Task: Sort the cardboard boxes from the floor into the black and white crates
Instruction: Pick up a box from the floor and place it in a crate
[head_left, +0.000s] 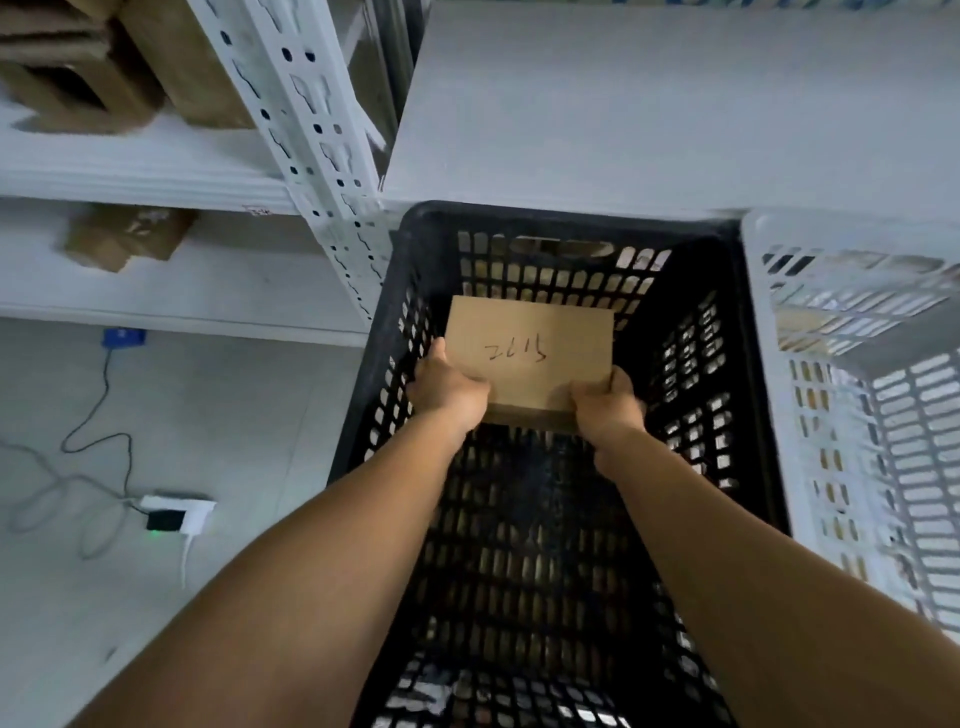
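Cardboard box (530, 358) | handwriting unclear | gripped by left hand (447, 387), right hand (605, 402) | inside black crate (737, 312)

The pale grey tiled floor (234, 415) carried a black perforated plastic crate (691, 332), and a white slatted plastic crate (769, 395) stood just beside it on the right. To the left, a white power strip (179, 512) lay on the floor among loose grey cables (52, 488). White metal shelving (156, 176) held brown cardboard boxes (130, 73) on its upper board, and a smaller brown cardboard box (127, 234) lay on the board below.
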